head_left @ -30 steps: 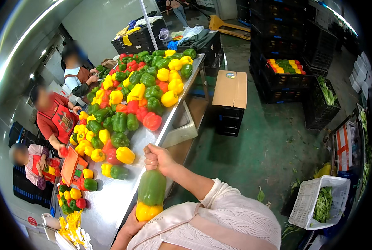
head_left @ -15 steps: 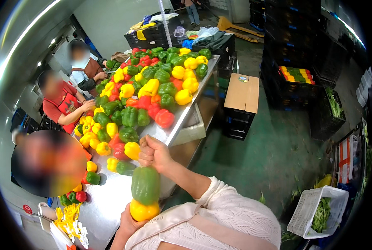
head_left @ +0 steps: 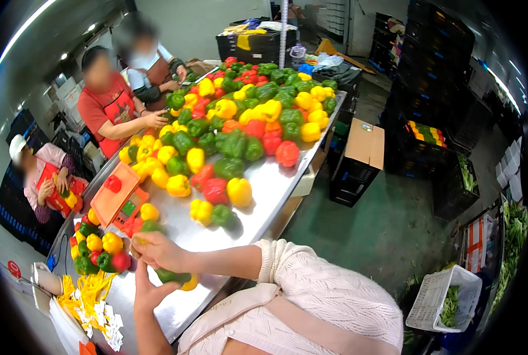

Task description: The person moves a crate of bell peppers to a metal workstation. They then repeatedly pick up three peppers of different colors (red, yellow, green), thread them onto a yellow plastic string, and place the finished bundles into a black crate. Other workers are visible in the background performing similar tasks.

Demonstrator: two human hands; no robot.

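Observation:
My right hand [head_left: 160, 251] reaches leftward over the near part of the metal table [head_left: 270, 198], its fingers closed at the tips. A yellowish bit shows at the fingertips; what it belongs to is unclear. Close below, my left hand [head_left: 150, 291] has its thumb stretched away from its raised index finger. Just above that thumb is a green bell pepper [head_left: 170, 276], with a yellow bell pepper [head_left: 190, 282] beside it, both partly covered by my hands. Whether the left thumb touches the green one is hard to tell. Another green pepper [head_left: 151, 226] sits just beyond my right hand.
A large heap of red, yellow and green peppers [head_left: 231, 145] covers the far table. An orange scale [head_left: 119, 198] bears a red pepper. Yellow tapes with white tags [head_left: 92, 305] lie nearest left. Three people stand along the left side. At right are a carton-topped crate [head_left: 359, 148] and white basket [head_left: 447, 302].
The view has swung left, bringing the scale into sight. Both hands have moved left and closer together. My left hand has loosened from the yellow pepper; the stacked green and yellow peppers now lie sideways.

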